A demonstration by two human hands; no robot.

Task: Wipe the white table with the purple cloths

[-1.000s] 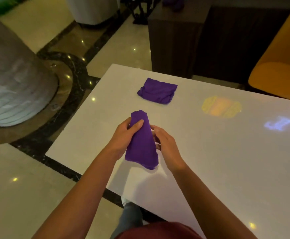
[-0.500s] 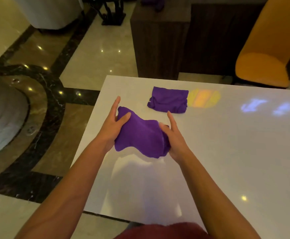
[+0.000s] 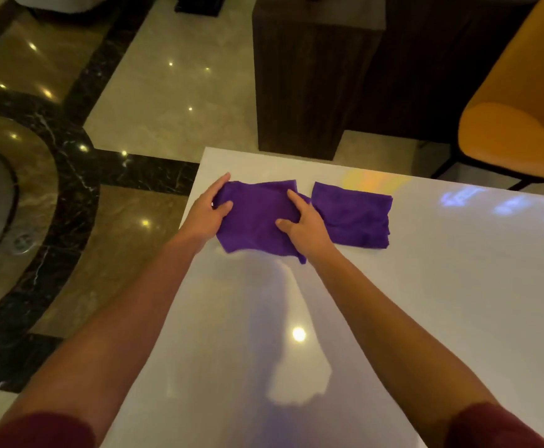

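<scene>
While two hands (image 3: 206, 211) (image 3: 306, 227) press straight fingers on one purple cloth (image 3: 257, 218), another (image 3: 354, 218) lies beside.

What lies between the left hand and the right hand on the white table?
In the head view, the spread purple cloth lies between the left hand and the right hand; both rest on it.

Both hands, left hand (image 3: 207, 212) and right hand (image 3: 306, 226), press a purple cloth (image 3: 257, 218) flat near the far corner of a white table (image 3: 426, 302), a second cloth (image 3: 354, 218) lying just beside it.
</scene>
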